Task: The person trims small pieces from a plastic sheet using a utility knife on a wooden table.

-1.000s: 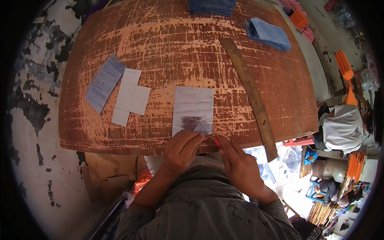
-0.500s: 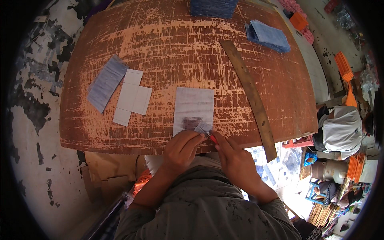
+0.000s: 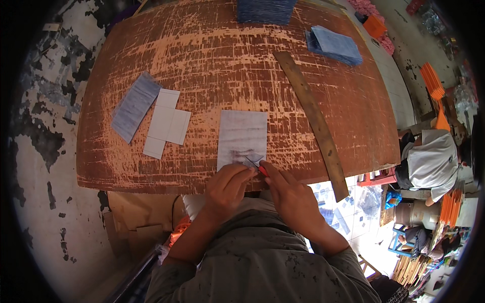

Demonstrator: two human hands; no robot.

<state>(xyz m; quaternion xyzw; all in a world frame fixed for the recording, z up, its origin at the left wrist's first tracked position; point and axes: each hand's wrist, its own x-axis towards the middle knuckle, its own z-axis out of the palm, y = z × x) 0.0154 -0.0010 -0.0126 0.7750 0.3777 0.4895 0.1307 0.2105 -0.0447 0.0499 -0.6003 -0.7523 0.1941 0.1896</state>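
Note:
A pale grey rectangular sheet (image 3: 243,129) lies near the front edge of the worn brown table, with dark streaks toward its bottom. My right hand (image 3: 290,194) is closed round a thin-bladed metal tool with a red handle (image 3: 263,170); its slim tip points up and left over the sheet's lower right part. My left hand (image 3: 227,189) has its fingers pressed together at the sheet's lower edge, beside the tool. What lies between those fingertips is too small to make out.
On the left are a bluish stack of sheets (image 3: 135,107) and a white cut-out template (image 3: 168,120). A long brown ruler-like strip (image 3: 313,121) overhangs the front edge. Blue stacks (image 3: 336,45) lie farther back. A person in a white shirt (image 3: 432,161) sits at right.
The red-handled tool has tilted, and its thin tip now shows over the sheet. A small clear piece raised at its end has flattened or turned. Both hands have shifted only slightly.

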